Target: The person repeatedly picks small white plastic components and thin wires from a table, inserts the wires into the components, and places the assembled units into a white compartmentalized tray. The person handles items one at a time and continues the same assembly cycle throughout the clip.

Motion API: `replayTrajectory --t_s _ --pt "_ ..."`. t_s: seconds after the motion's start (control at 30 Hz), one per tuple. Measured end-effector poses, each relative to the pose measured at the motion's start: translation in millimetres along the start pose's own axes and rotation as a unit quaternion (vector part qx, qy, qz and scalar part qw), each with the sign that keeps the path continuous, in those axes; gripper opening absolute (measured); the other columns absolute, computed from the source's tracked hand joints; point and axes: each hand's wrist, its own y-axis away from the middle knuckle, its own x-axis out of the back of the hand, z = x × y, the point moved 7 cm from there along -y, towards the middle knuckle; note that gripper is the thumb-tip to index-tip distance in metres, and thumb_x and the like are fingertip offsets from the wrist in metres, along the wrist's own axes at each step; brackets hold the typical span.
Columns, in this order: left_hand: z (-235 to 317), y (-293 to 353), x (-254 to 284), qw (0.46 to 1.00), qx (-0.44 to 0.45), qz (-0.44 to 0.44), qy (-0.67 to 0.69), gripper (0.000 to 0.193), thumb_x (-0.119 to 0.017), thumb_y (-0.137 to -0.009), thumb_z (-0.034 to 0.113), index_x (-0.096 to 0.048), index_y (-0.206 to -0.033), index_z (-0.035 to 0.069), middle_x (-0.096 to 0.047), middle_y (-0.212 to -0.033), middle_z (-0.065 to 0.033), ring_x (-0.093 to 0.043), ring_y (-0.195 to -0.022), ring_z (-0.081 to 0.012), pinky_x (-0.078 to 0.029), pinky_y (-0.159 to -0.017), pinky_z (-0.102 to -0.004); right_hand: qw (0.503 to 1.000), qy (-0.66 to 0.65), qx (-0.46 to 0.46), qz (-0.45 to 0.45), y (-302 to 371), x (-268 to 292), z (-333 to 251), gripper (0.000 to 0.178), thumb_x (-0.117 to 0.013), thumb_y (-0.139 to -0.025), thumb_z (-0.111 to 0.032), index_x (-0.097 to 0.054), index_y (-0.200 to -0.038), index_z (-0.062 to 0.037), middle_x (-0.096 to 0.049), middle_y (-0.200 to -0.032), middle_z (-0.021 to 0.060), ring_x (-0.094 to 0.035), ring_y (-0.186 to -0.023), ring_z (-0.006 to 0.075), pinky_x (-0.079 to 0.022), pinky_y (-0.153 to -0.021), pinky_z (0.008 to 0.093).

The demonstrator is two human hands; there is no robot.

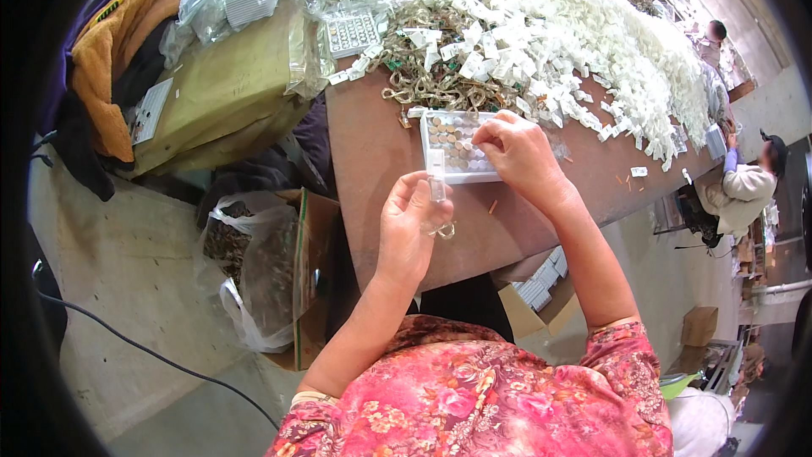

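Between its thumb and fingers, my left hand (408, 224) grips a small transparent plastic case (436, 178) upright, with a pale cord loop (445, 230) hanging below the fingers. Behind the case lies a white tray (463, 178) with rows of small round discs (448, 139), some brownish and others pale. My right hand (520, 156) is over the tray's right side, fingertips pinched together. Anything in that pinch is too small or hidden to make out.
A large heap of white tagged pieces (584, 42) and tangled cords (440, 59) covers the far side of the brown table (372, 178). Boxes stand left, including one with a plastic bag (262, 288). Below the table edge sits a carton (541, 309). Another person (744, 186) sits right.
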Motion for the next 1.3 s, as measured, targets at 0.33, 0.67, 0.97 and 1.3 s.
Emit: replayTrajectory --t_s 0.33,0.67,0.97,1.3 --pt "0 -1 0 1.0 -0.001 -0.005 0.011 0.019 -0.057 -0.097 0.021 -0.054 -0.11 0.006 -0.062 -0.094 -0.009 -0.059 -0.078 -0.0143 -0.05 -0.071 -0.0256 1.0 -0.008 0.015 -0.015 -6 -11 -5 0.011 -0.067 -0.076 -0.004 -0.063 -0.085 -0.0004 -0.063 -0.082 0.015 -0.062 -0.08 0.0312 -0.05 -0.072 0.0386" --pt "2 0 -3 0.999 -0.03 -0.036 0.003 0.017 -0.06 -0.095 0.017 -0.057 -0.108 0.007 -0.065 -0.099 -0.0061 -0.062 -0.084 -0.0132 -0.052 -0.077 -0.0272 0.983 -0.182 -0.011 -0.013 26 2 -48 0.009 -0.07 -0.079 0.0 -0.066 -0.087 -0.0011 -0.065 -0.08 0.0062 -0.063 -0.071 0.0112 -0.051 -0.064 0.0254" --pt "1 2 -2 0.999 -0.025 -0.025 -0.022 0.019 -0.061 -0.095 0.02 -0.058 -0.109 0.008 -0.065 -0.096 -0.0023 -0.063 -0.082 -0.0125 -0.052 -0.075 -0.0281 0.99 -0.079 0.105 0.048 34 4 -75 0.014 -0.065 -0.081 -0.001 -0.066 -0.094 -0.0067 -0.065 -0.082 0.0098 -0.065 -0.071 0.0283 -0.052 -0.06 0.0348" --pt "1 3 -1 1.0 -0.015 -0.025 -0.005 0.017 -0.061 -0.095 0.018 -0.06 -0.108 0.007 -0.065 -0.098 -0.0022 -0.062 -0.081 -0.0116 -0.052 -0.075 -0.027 0.981 -0.149 0.092 0.086 35 -1 -71 0.025 -0.069 -0.075 0.0 -0.07 -0.098 -0.0101 -0.069 -0.085 0.0065 -0.067 -0.074 0.0213 -0.053 -0.063 0.0299"
